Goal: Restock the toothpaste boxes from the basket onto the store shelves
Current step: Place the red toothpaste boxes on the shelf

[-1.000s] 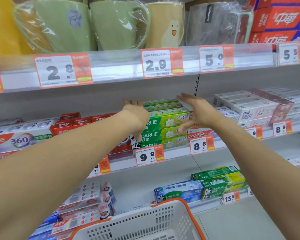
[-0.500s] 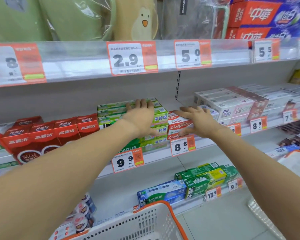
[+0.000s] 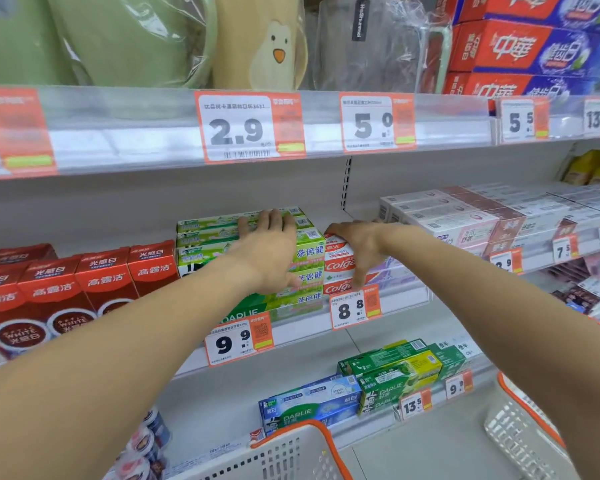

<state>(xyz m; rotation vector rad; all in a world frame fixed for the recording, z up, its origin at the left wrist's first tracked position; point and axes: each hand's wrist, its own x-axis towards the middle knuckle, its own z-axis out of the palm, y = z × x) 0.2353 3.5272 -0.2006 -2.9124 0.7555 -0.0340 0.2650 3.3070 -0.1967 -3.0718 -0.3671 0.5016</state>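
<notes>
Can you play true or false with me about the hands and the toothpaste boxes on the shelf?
1. The left hand rests on the green Darlie boxes. True.
2. The right hand is inside a basket. False: it rests on the red Colgate boxes on the shelf.
3. The price tag under the Colgate boxes reads 8.8. True.
4. The duck cup stands below the toothpaste. False: it stands on the shelf above.
5. Both hands hold a box in the air. False: every box they touch lies on the shelf.
</notes>
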